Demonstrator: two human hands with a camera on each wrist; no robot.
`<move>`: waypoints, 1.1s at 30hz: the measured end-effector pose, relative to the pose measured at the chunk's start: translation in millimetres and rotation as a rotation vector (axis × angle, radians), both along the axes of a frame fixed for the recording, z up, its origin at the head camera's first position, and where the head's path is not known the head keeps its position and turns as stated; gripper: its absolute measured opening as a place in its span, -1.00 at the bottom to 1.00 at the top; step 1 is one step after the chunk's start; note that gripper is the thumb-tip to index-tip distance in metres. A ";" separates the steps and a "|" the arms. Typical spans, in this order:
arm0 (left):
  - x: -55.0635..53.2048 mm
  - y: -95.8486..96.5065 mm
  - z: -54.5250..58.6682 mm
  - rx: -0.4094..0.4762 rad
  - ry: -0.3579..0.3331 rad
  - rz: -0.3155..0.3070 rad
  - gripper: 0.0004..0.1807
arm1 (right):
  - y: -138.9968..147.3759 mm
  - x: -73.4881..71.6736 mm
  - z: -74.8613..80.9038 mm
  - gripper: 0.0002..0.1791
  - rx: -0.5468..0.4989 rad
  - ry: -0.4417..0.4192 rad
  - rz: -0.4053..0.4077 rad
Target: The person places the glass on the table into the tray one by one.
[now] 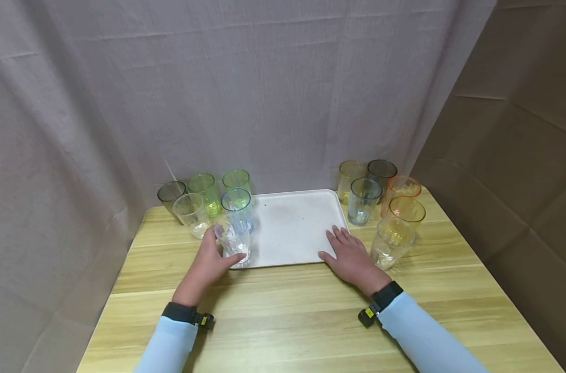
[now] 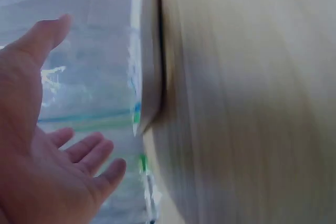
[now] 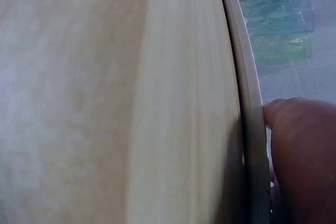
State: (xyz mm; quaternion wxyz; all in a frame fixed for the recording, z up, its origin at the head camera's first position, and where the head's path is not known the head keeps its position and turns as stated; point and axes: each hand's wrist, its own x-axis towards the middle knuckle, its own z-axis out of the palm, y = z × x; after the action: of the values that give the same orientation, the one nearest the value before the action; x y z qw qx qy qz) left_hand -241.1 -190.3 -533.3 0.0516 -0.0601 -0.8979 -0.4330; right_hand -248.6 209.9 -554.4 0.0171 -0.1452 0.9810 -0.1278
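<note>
My left hand (image 1: 213, 263) is spread around a clear glass (image 1: 238, 243) at the front left corner of the white tray (image 1: 287, 228). Its thumb reaches across the front of that glass, and its fingers are partly hidden behind it. In the left wrist view, thumb and fingers (image 2: 89, 150) stand well apart. Just behind the clear glass is a blue glass (image 1: 238, 210), over the tray's left side. My right hand (image 1: 353, 259) rests with extended fingers on the tray's front right corner. In the right wrist view its thumb (image 3: 294, 111) lies at the tray rim (image 3: 249, 72).
Left of the tray stand a dark glass (image 1: 172, 196), another clear glass (image 1: 192, 212) and two green glasses, one (image 1: 206, 192) beside the other (image 1: 236, 178). Several glasses cluster at right, including a blue one (image 1: 363, 199), an amber one (image 1: 406, 212) and a clear one (image 1: 391, 241). Curtains (image 1: 283, 103) hang behind.
</note>
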 end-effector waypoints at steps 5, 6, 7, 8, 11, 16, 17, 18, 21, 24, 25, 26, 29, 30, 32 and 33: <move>-1.9 -10.8 -0.4 -0.216 0.049 -0.088 0.31 | 1.0 0.0 0.5 -0.11 -0.004 -0.001 -0.005; -2.7 -11.5 -1.0 -0.249 0.054 -0.111 0.32 | 1.6 -0.3 0.2 -0.11 -0.005 0.000 -0.008; -3.8 -11.9 -2.4 -0.281 0.062 -0.133 0.32 | 2.3 -0.4 -0.1 -0.11 -0.004 0.000 -0.010; -4.3 -12.2 -3.8 -0.321 0.062 -0.147 0.33 | 2.7 -0.8 -0.7 -0.11 0.000 -0.001 -0.013; -4.8 -12.0 -8.5 -0.438 0.034 -0.174 0.30 | 4.0 -1.0 -1.2 -0.11 0.002 0.001 -0.012; -2.1 -12.1 -10.5 -0.526 -0.084 -0.172 0.32 | 2.6 3.8 1.6 -0.10 -0.020 0.033 0.023; -1.7 -12.3 -10.0 -0.527 -0.101 -0.165 0.34 | 2.2 5.8 2.5 -0.10 -0.025 0.048 0.035; -1.1 -12.6 -9.5 -0.528 -0.119 -0.157 0.34 | 1.6 8.1 3.4 -0.10 -0.034 0.064 0.042; -1.2 -13.6 -9.7 -0.524 -0.142 -0.147 0.36 | 2.0 19.4 7.8 -0.12 -0.072 0.110 0.063; -1.7 -14.0 -11.0 -0.528 -0.149 -0.147 0.37 | 5.2 37.0 15.7 -0.14 -0.138 0.124 0.079; -1.8 -14.0 -11.4 -0.527 -0.152 -0.148 0.38 | 7.1 44.1 19.2 -0.15 -0.160 0.119 0.084; -1.8 -13.9 -11.8 -0.529 -0.156 -0.148 0.39 | 9.4 51.2 23.0 -0.15 -0.187 0.111 0.084; -1.7 -13.2 -13.0 -0.537 -0.168 -0.143 0.40 | 18.9 71.8 33.5 -0.17 -0.266 0.085 0.040; -1.7 -13.0 -13.3 -0.540 -0.170 -0.142 0.41 | 22.9 77.9 36.8 -0.18 -0.291 0.081 0.009; -1.8 -12.6 -13.8 -0.545 -0.172 -0.140 0.41 | 32.1 88.8 43.8 -0.23 -0.342 0.070 -0.066; -1.9 -12.4 -13.8 -0.545 -0.170 -0.138 0.42 | 37.0 93.5 46.5 -0.26 -0.362 0.067 -0.112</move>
State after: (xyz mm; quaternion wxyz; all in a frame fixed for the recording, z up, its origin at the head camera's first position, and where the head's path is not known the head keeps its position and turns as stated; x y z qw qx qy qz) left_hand -243.0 -202.7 -547.1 -0.0712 -0.0961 -0.9760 -0.1819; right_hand -155.1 247.0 -507.9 -0.0493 -0.0951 0.9485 -0.2982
